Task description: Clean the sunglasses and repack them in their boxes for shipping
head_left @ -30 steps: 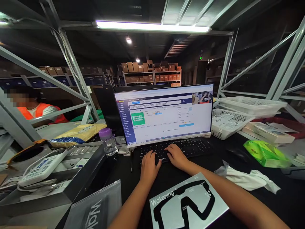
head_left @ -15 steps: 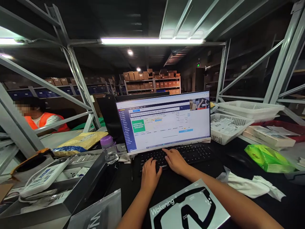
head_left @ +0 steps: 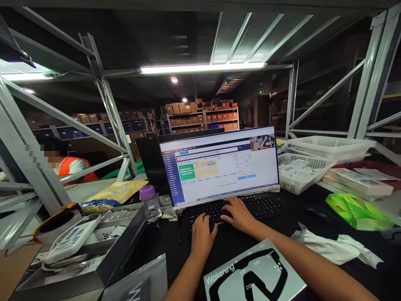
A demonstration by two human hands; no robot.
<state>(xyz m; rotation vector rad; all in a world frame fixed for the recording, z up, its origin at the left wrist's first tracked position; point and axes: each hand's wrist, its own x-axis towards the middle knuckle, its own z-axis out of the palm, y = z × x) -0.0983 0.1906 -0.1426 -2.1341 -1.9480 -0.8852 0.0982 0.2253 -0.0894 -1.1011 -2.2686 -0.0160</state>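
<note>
The left hand (head_left: 202, 238) and right hand (head_left: 239, 215) hold nothing, fingers spread over one keyboard (head_left: 266, 205), its far edge beneath one monitor (head_left: 213, 184). Bare bench (head_left: 288, 228) opens right, toward one crumpled tissue (head_left: 332, 247). One printed box (head_left: 232, 282) lies near, between the forearms; one bottle (head_left: 153, 209) stands left.

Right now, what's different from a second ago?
The screen now shows a pale yellowish patch beside the green square. Everything slid down in the picture, probably because the head camera tilted up. Nothing was picked up or let go: the left hand and right hand stayed at the keyboard, with the Wakening box between the forearms.
</note>
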